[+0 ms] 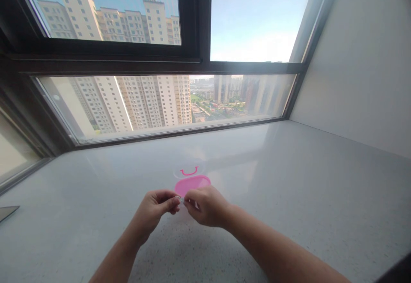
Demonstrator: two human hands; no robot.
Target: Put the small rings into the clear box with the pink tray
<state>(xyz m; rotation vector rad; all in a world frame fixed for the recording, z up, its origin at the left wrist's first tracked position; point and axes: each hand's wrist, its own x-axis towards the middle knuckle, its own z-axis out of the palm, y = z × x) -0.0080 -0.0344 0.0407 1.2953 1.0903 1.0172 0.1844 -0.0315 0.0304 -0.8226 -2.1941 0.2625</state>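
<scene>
Both of my hands meet low in the middle of the view, just in front of a pink oval container. My left hand is closed in a pinch on a small whitish thing, too small to name. From the other side my right hand pinches at the same thing, its fingertips almost touching the left ones. Behind the pink container lies a clear lid with a pink curved strip on it. My right hand hides part of the container's near edge.
A pale speckled sill spreads around my hands. Beyond it stands a dark-framed window, with tall buildings outside. A white wall rises on the right. The corner of a flat, dark-edged object shows at the left edge.
</scene>
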